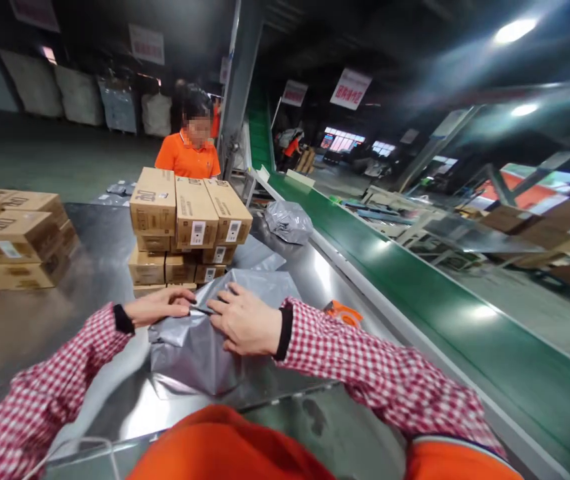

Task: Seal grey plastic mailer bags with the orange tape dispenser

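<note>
My left hand and my right hand meet at the upper edge of a grey plastic mailer bag lying on the steel table. Both gather the bag's edge between their fingers, beside a thin dark strip. Red gingham sleeves with black cuffs cover my forearms. Whatever the bag contains is hidden. A stack of cardboard boxes stands just beyond my hands.
More cardboard boxes stand at the table's left. A filled grey bag and an orange tape dispenser lie to the right, beside a green conveyor belt. A person in an orange shirt stands beyond the stack.
</note>
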`<state>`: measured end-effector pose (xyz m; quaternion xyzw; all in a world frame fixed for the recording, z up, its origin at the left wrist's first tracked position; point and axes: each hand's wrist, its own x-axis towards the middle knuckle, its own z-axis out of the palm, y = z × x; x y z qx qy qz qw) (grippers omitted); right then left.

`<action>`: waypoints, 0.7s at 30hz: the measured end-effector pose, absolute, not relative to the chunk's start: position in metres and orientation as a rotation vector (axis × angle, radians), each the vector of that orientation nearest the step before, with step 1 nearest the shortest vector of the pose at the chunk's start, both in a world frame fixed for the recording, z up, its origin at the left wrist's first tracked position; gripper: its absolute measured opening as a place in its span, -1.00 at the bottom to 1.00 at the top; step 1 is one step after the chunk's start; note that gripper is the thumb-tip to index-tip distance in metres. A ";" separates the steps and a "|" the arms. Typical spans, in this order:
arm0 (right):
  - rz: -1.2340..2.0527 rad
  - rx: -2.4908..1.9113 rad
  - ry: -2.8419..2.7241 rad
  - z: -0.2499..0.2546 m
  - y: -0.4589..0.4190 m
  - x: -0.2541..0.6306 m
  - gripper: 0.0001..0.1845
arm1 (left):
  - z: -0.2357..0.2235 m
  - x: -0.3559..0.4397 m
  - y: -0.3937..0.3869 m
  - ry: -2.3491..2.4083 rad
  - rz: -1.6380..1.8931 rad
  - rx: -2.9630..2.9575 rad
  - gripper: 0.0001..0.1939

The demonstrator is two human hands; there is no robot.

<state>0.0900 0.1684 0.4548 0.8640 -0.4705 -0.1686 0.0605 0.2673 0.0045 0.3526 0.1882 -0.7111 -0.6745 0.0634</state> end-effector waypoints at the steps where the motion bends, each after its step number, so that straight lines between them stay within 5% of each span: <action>1: -0.559 2.580 -1.490 0.452 0.164 0.091 -0.65 | 0.356 0.276 0.010 -2.212 -1.896 0.588 -0.35; 5: -0.688 2.532 -1.569 0.451 0.154 0.096 -0.76 | 0.349 0.290 0.053 -2.589 -1.200 0.635 -0.31; 8: -0.773 2.549 -1.548 0.455 0.148 0.100 -0.73 | 0.331 0.284 0.072 -2.595 -0.905 0.701 -0.49; 15: -0.998 2.846 -1.752 0.481 0.121 0.100 -0.54 | 0.331 0.282 0.025 -2.499 -1.607 0.773 -0.43; 21: -0.300 2.592 -2.067 0.430 0.100 0.122 -0.42 | 0.323 0.274 0.006 -2.377 -1.762 0.839 -0.33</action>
